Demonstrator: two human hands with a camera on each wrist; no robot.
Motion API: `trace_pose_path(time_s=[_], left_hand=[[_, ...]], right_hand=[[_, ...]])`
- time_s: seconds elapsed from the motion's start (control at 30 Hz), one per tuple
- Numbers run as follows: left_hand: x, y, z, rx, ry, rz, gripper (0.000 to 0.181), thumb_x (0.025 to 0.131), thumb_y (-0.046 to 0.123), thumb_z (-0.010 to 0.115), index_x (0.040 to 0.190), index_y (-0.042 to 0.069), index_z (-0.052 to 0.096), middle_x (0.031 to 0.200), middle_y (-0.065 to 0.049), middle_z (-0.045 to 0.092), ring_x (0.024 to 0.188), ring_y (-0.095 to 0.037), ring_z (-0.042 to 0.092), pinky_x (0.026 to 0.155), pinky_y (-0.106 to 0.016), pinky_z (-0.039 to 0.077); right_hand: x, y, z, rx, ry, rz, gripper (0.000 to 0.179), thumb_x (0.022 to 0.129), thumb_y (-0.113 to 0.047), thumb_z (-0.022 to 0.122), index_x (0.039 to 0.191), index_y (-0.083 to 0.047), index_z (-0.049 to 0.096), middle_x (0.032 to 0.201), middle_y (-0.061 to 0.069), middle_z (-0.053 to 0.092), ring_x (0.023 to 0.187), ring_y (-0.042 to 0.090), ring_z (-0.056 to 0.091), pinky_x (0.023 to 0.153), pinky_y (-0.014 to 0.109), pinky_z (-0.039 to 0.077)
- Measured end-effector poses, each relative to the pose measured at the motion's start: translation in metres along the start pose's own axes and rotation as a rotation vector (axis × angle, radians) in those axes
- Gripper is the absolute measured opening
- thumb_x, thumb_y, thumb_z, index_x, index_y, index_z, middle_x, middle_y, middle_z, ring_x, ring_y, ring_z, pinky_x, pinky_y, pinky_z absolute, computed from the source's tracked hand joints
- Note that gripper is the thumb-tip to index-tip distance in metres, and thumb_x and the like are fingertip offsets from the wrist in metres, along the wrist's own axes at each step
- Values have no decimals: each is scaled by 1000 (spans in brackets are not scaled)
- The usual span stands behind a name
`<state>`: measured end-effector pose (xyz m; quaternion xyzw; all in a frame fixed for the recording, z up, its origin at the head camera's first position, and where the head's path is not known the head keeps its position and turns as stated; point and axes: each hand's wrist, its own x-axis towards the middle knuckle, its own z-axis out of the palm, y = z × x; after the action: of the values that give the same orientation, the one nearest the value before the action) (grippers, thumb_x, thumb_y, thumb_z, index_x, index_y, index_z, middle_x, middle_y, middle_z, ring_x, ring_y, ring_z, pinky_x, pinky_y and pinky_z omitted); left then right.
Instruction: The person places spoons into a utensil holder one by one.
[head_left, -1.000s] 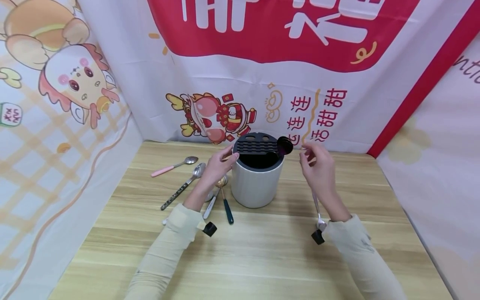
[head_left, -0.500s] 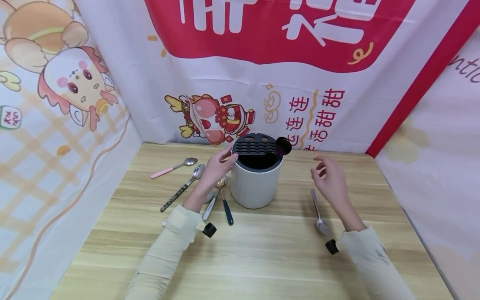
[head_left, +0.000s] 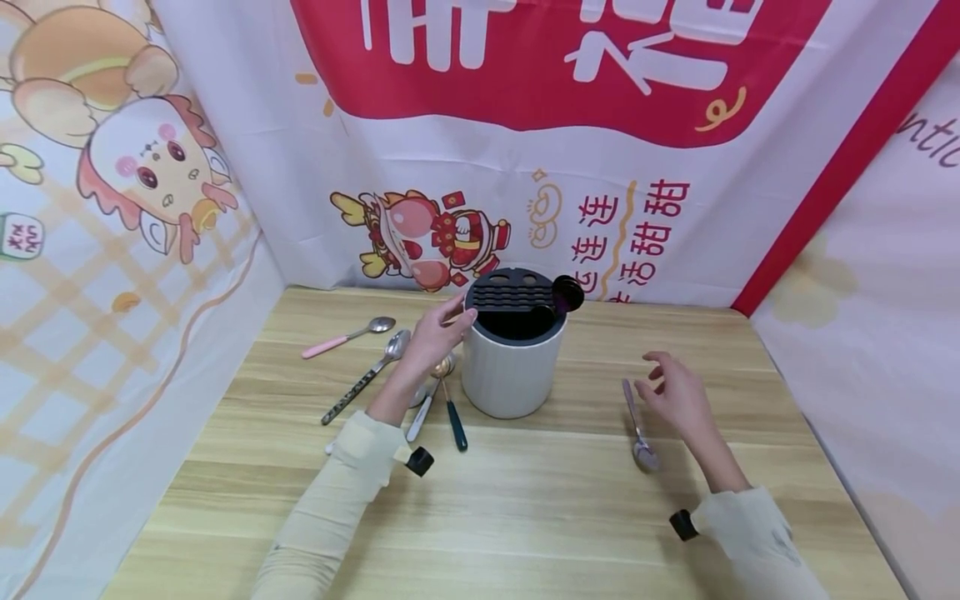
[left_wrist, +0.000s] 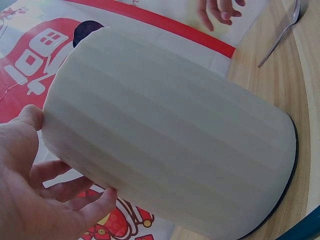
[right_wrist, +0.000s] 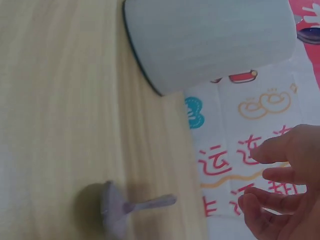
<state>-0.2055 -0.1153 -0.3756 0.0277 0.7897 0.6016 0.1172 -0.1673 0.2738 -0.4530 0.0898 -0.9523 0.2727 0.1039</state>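
Observation:
A white, ribbed utensil holder (head_left: 512,371) with a dark slotted lid (head_left: 517,292) stands at the back of the wooden table. My left hand (head_left: 437,331) holds its left side by the rim; in the left wrist view the thumb and bent fingertips touch the wall. A dark, shiny round-bowled spoon (head_left: 567,293) pokes out of the lid's right side. To the right, my right hand (head_left: 678,396) hovers with loosely bent fingers and nothing in them. Just left of it lies a spoon (head_left: 635,425) with a purplish handle, its bowl towards me.
Left of the holder lie a pink-handled spoon (head_left: 348,337), a spoon with a dark patterned handle (head_left: 366,377), a green-handled utensil (head_left: 453,412) and a white-handled one (head_left: 422,417), partly behind the left arm. Printed cloth (head_left: 480,158) hangs along the table's back edge.
My right hand has moved away from the holder, to the right and towards me, uncovering the purplish-handled spoon. The left hand and the holder have stayed put.

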Motion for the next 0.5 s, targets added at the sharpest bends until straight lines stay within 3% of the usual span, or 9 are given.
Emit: trace_pose_path(time_s=[0.17,0.4,0.5], left_hand=[[-6,5,0,2,1,7,63,103,38,53,157,18,30,160,-13,37,146,-33,39,112,-46,45],[14,-21,-1,-16,5,12,68,99,50,56,157,27,29,162,-8,34,147,-32,37,112,-47,45],[14,-24,-1,-16,10,27,69,97,54,56,157,29,31,162,-8,35,147,-32,37,112,-48,44]], right_hand=[[-12,10,5,-16,-97,26,50,87,-11,71,129,7,53,96,28,67,74,31,68,66,46,56],[-28,18,10,9,-193,78,53,89,-15,72,131,9,51,101,31,67,80,34,68,67,45,58],[-34,21,12,8,-261,105,56,89,-18,72,132,10,49,102,30,66,85,36,68,70,47,59]])
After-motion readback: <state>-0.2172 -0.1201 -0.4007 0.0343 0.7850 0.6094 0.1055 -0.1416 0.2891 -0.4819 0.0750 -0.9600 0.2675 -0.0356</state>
